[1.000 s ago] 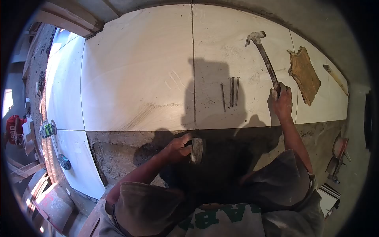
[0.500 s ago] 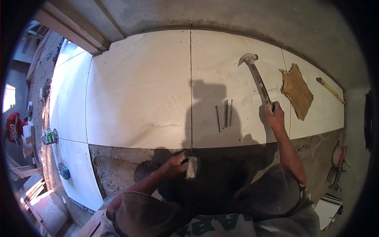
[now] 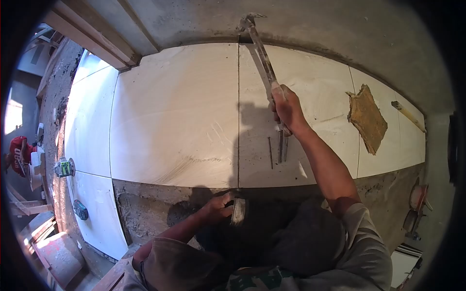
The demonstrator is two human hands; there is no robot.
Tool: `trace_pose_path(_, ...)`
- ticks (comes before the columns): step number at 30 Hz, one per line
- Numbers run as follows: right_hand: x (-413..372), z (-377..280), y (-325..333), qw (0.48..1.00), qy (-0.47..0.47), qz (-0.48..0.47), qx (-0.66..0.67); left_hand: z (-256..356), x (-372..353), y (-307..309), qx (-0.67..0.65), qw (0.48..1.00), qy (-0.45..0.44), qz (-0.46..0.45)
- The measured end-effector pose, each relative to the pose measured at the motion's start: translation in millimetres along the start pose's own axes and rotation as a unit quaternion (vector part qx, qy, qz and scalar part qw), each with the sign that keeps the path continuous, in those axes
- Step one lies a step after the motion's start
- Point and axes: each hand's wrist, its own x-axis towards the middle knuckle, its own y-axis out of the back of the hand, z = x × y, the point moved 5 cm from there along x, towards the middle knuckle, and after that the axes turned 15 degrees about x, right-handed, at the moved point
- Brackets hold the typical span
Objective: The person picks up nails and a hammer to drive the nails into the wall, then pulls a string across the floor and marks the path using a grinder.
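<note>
My right hand (image 3: 287,107) is closed around the handle of a claw hammer (image 3: 261,52). The hammer reaches away from me over the white tiles (image 3: 174,111), its head near the foot of the far wall. Several long nails (image 3: 271,153) lie on the tile just below that hand, partly covered by it. Low in the middle, my left hand (image 3: 218,208) grips a whitish, block-like piece (image 3: 238,212) whose exact kind I cannot make out. It is over the dark strip of ground in front of the tiles.
A ragged brown slab (image 3: 367,119) and a short wooden stick (image 3: 408,116) lie on the right-hand tiles. At left are a green tool (image 3: 64,168) and a blue one (image 3: 80,210). A person in a red top (image 3: 19,155) is at the far left. A wall (image 3: 310,29) runs behind.
My right hand has swung the hammer forward and to the left, from beside the brown slab to the far wall. My left hand stays nearly in place with its block-like piece.
</note>
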Motion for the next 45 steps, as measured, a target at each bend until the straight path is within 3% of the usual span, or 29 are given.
trace_pose_path(5, 17.7, 11.8, -13.8, 0.999, 0.041, 0.005, -0.03, 1.6, -1.3, 3.6, 0.05, 0.999, 0.015, 0.001)
trace_pose_path(12, 15.1, 8.3, -9.5, 0.998, 0.026, 0.034, -0.038, 0.1, -1.2, 2.8, 0.06, 0.998, 0.015, -0.01)
trace_pose_path(14, 20.5, 8.0, -9.3, 0.984, 0.135, 0.052, -0.105, 3.9, -1.3, 4.4, 0.059, 0.998, -0.017, 0.011)
trace_pose_path(15, 22.8, 6.8, -9.8, 0.984, 0.137, 0.052, -0.106, 4.8, -0.9, 6.0, 0.06, 0.998, -0.018, 0.013)
trace_pose_path(17, 26.2, 13.9, -10.8, 0.99, 0.032, 0.042, -0.134, 4.4, -1.7, 5.3, 0.061, 0.998, 0.006, -0.017)
trace_pose_path(21, 28.1, 25.1, -7.3, 0.988, 0.047, 0.055, -0.134, 3.4, -2.6, 2.0, 0.034, 0.998, 0.033, -0.028)
trace_pose_path(23, 29.2, 15.5, -7.0, 0.979, 0.124, 0.057, -0.154, 0.9, 0.4, 4.5, 0.055, 0.998, 0.022, -0.025)
trace_pose_path(26, 23.9, 3.1, -6.5, 0.977, 0.147, 0.071, -0.138, 3.2, -0.6, 5.0, 0.059, 0.997, 0.034, -0.022)
trace_pose_path(30, 29.6, 7.3, -8.1, 0.981, 0.078, 0.07, -0.161, -0.2, -1.5, 3.1, 0.084, 0.996, 0.035, -0.015)
trace_pose_path(32, 36.8, 15.6, -9.2, 0.968, 0.064, 0.037, -0.238, -4.1, 0.7, 2.0, 0.075, 0.996, 0.044, -0.032)
trace_pose_path(35, 30.7, 16.3, -10.5, 0.978, 0.047, 0.034, -0.199, 1.0, -0.6, 2.7, 0.074, 0.996, 0.027, -0.029)
trace_pose_path(42, 18.4, -9.9, -9.7, 0.981, 0.076, 0.073, -0.164, -0.4, -0.6, 2.3, 0.031, 0.999, 0.007, -0.028)
trace_pose_path(45, 29.8, 4.3, -6.1, 0.967, 0.071, 0.05, -0.241, 3.9, -1.2, 3.0, 0.055, 0.998, -0.014, -0.013)
